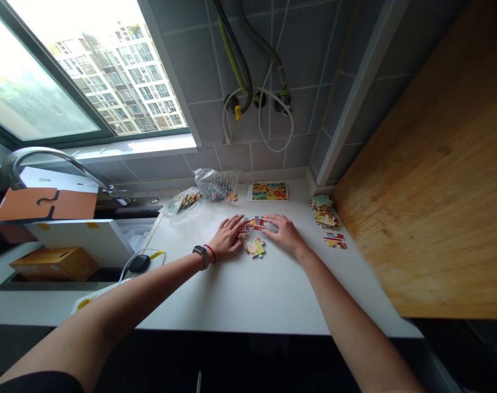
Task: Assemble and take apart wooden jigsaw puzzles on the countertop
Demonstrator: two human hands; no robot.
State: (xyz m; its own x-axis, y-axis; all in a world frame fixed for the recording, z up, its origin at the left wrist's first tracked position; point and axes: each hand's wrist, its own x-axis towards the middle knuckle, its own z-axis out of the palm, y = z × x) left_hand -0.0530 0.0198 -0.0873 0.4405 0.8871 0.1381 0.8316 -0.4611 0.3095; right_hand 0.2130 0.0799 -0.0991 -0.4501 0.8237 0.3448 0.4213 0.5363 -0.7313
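Both hands rest at a small group of red puzzle pieces (257, 222) on the white counter. My left hand (228, 236), with a watch and a red band at the wrist, lies over the group's left part, fingers spread. At the group's right edge, my right hand (283, 232) touches down with its fingertips, fingers apart. Just below the group, between the hands, a yellow-green puzzle piece (255, 248) lies on the counter. A colourful picture card (268, 191) lies behind the hands.
Clear bags of puzzle pieces (216, 188) sit at the back left. On the right are a pile of pieces (325, 212) and a few red-striped pieces (335, 240), beside a wooden panel (436, 196). Boxes (55, 263) and a faucet (68, 158) stand left.
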